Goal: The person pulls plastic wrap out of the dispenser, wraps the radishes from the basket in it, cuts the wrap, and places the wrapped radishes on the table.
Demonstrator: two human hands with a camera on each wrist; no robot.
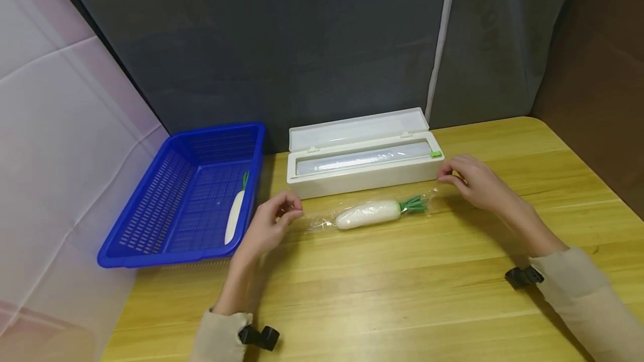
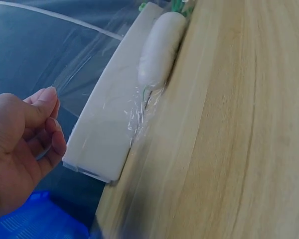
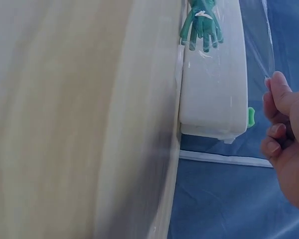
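A white radish (image 1: 369,214) with green leaf stalks (image 1: 414,204) lies on the table under clear plastic wrap (image 1: 322,223). My left hand (image 1: 266,225), near the radish's root end, pinches one edge of the wrap between thumb and fingers. At the leafy end, my right hand (image 1: 475,180) pinches the film by its other side. Both wrist views show the film stretched up from the radish toward the fingertips. Just behind is a white wrap box (image 1: 364,175), its lid (image 1: 359,128) raised and a roll of film (image 1: 364,159) inside.
On the left stands a blue plastic basket (image 1: 181,255) with another white radish (image 1: 233,218) in it. A green slider (image 1: 436,155) sits at the box's right end. Dark cloth (image 1: 302,43) hangs behind the wooden table (image 1: 377,295).
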